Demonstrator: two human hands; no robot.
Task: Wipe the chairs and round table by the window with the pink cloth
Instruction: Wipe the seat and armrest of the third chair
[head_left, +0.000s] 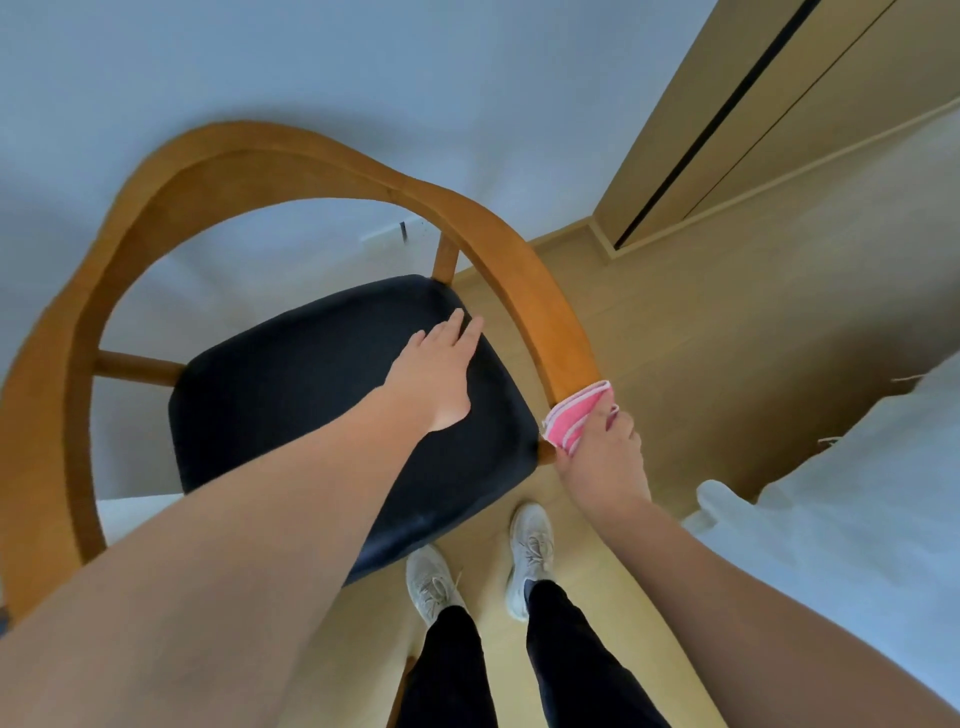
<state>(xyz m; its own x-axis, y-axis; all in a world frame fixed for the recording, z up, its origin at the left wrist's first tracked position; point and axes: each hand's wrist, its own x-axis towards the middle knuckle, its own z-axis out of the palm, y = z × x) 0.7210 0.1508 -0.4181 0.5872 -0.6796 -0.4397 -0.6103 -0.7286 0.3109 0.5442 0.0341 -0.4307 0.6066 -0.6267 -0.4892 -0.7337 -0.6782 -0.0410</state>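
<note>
A wooden chair (524, 280) with a curved armrest rail and a black padded seat (311, 374) fills the left and middle of the head view. My left hand (436, 374) reaches over the seat with straight fingers, palm down toward the seat's far right corner. My right hand (605, 457) grips the pink cloth (574, 415) and presses it against the near end of the right armrest. The round table is not in view.
A white wall stands behind the chair. Light wooden flooring (701, 364) runs to the right, with a tan sliding door (779, 119) at the upper right. White bedding (857, 499) lies at the right edge. My feet in light sneakers (530, 551) stand just in front of the chair.
</note>
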